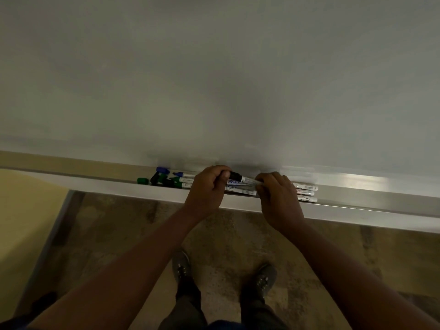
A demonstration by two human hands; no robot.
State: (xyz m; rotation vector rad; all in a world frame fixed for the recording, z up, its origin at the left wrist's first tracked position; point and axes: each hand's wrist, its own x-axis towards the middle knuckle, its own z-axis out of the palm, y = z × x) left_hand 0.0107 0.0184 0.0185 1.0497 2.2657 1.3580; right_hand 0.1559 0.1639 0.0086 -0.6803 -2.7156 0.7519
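Marker [238, 178], one, black-capped: we find left grip [206, 188] and right grip [279, 198] both clamped on it; three more markers [306, 193] lie rightward.

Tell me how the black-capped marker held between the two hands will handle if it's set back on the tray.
Probably stiff: the black-capped marker spans straight between left hand and right hand without sagging. Likely light, being slim and held only at its ends. Its round barrel could roll, though the tray lip and the neighbouring markers should stop it.
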